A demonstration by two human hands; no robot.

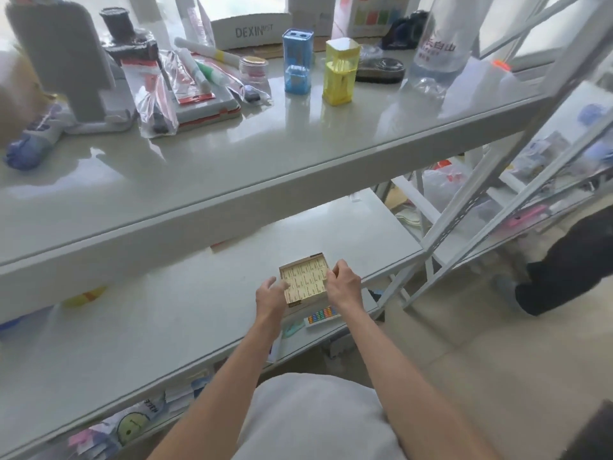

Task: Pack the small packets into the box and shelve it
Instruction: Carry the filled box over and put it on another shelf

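Note:
A small open cardboard box point(298, 266) sits on the lower shelf point(166, 320), filled with pale yellow packets point(306, 277) lying flat in rows. My left hand point(270, 295) rests at the box's left side, fingertips touching the packets near the edge. My right hand point(343, 283) is curled against the box's right side, fingers on its rim. The box stands on the shelf surface between both hands.
A small colourful abacus point(321, 316) and a teal item point(292, 328) lie just in front of the box. The upper shelf point(232, 154) carries a blue container point(297, 61), a yellow container point(341, 71), bagged stationery and a water bottle point(438, 51). White shelf frames point(481, 200) stand to the right.

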